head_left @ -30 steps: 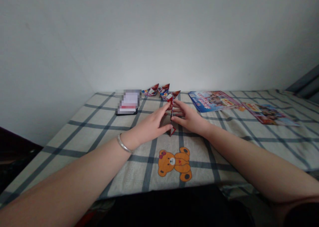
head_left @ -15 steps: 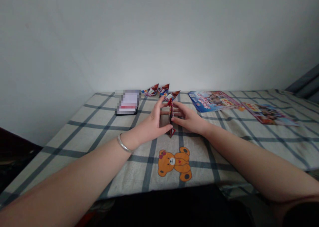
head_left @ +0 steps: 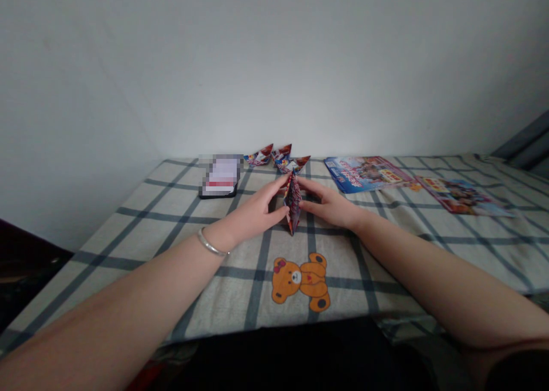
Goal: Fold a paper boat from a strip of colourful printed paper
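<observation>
- Pale wall (head_left: 274, 65) behind everything.
- Counter (head_left: 141, 236) under a checked cloth, reaching the wall.
- Two printed sheets (head_left: 364, 175) lying flat to my right.
- My left hand (head_left: 253, 214) and right hand (head_left: 332, 205), both gripping one folded paper (head_left: 294, 202) from either side, mid-counter, its sides spread apart.
- Smartphone (head_left: 221, 174), face up, beyond my left hand.
- Three paper boats (head_left: 295, 164) near the wall.
- Silver bangle (head_left: 210, 246) around my left wrist.
</observation>
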The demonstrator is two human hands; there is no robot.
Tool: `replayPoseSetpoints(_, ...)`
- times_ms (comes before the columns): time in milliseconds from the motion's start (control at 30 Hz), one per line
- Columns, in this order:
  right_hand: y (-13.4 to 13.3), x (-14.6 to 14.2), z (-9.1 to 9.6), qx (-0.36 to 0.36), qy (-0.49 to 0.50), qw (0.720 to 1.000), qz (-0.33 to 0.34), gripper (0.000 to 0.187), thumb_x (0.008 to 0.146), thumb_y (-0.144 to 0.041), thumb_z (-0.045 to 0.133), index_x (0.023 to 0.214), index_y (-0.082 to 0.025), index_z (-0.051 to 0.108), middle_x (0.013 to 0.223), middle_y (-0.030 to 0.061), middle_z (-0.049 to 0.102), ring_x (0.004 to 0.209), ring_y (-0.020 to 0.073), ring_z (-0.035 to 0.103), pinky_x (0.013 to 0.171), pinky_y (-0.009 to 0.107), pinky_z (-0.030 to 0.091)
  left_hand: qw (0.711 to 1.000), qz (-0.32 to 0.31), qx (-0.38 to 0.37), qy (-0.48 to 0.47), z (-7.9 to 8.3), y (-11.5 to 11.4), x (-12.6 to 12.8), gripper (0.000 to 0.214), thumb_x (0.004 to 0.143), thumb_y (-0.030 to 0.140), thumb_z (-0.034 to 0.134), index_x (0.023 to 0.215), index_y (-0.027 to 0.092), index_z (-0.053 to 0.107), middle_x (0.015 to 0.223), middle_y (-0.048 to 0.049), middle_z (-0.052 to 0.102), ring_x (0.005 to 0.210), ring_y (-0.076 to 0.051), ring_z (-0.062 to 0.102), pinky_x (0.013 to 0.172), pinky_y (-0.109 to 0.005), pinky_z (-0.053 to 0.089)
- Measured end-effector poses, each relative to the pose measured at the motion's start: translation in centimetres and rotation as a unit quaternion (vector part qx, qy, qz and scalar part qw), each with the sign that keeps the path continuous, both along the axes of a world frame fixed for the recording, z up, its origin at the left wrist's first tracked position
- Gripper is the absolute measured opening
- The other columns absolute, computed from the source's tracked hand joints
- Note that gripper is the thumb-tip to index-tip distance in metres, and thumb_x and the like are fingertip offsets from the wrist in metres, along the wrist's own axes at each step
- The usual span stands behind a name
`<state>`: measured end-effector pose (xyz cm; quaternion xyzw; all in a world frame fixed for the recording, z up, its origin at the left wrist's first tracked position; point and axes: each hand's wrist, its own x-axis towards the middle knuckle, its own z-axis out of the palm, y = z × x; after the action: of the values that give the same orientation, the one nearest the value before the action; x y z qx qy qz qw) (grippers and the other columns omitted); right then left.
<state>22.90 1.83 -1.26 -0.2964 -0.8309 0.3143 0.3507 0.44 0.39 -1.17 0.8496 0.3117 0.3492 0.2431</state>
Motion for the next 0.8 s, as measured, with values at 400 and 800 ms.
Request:
replayPoseSetpoints(400, 0.6, 1.1, 1.0, 0.087, -0.075, 0.993, 0.018, 0.044, 0.088, -0.026, 0.061, 0.133, -0.027, 0.058, 0.135, 0.0045, 0.061, 0.127, 0.021, 0.054, 0.113, 0.045, 0.037, 0.998, -0.038, -0.055, 0.002, 0.4, 1.2, -1.2, 0.053, 0.089, 0.026, 0.052, 0.141, 0.019, 0.045, 0.144, -0.0084, 0.051, 0.131, -0.022, 0.05, 0.114, -0.044, 0.036)
replayPoseSetpoints(800, 1.6, 2.4, 1.1, 0.131, -0.137, 0.979, 0.078, 0.039, 0.09, -0.016, 0.057, 0.125, -0.03, 0.064, 0.132, 0.0027, 0.063, 0.125, 0.0181, 0.054, 0.112, 0.046, 0.038, 0.984, -0.075, 0.033, 0.157, 1.8, 0.8, -2.0, 0.045, 0.092, 0.022, 0.049, 0.137, 0.027, 0.052, 0.14, -0.0013, 0.056, 0.126, -0.016, 0.054, 0.111, -0.034, 0.04)
